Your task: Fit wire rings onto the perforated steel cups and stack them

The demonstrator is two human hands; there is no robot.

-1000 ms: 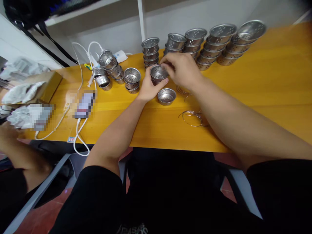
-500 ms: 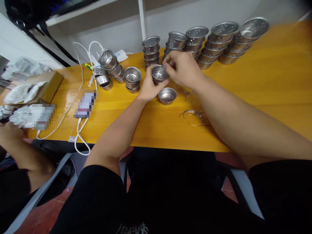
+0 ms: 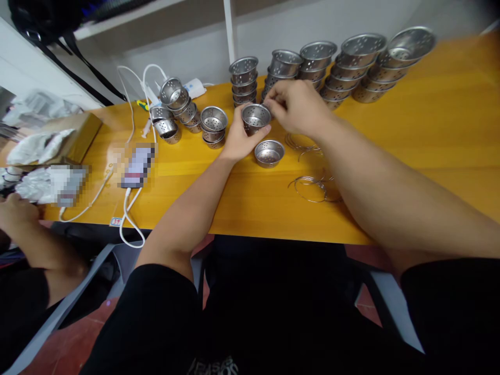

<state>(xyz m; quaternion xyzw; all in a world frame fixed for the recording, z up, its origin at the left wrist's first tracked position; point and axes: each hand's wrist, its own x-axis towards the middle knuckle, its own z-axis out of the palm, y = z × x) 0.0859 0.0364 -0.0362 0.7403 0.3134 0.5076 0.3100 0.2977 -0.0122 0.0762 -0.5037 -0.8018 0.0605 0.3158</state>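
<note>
My left hand (image 3: 239, 136) is wrapped round a perforated metal cup (image 3: 255, 119), its thumb on the near side. At the cup's right rim my right hand (image 3: 295, 104) is closed in a pinch; whatever sits between its fingertips is too small to make out. A second perforated cup (image 3: 269, 154) stands upright on the table just in front of the held one. Coils of thin wire (image 3: 310, 188) lie below my right forearm, which partly covers them. More wire (image 3: 299, 143) rests close under the right hand.
Tall stacks of perforated cups (image 3: 365, 62) line the back of the wooden table (image 3: 242, 208). Shorter stacks (image 3: 213, 125) and leaning cups (image 3: 179, 104) stand to the left. A phone (image 3: 137, 165) with a white cable lies left. Another person's hand (image 3: 17, 211) is at far left.
The right hand has shifted slightly to the right at the cup's rim. My left hand keeps its hold on the cup, and the view has moved a little.
</note>
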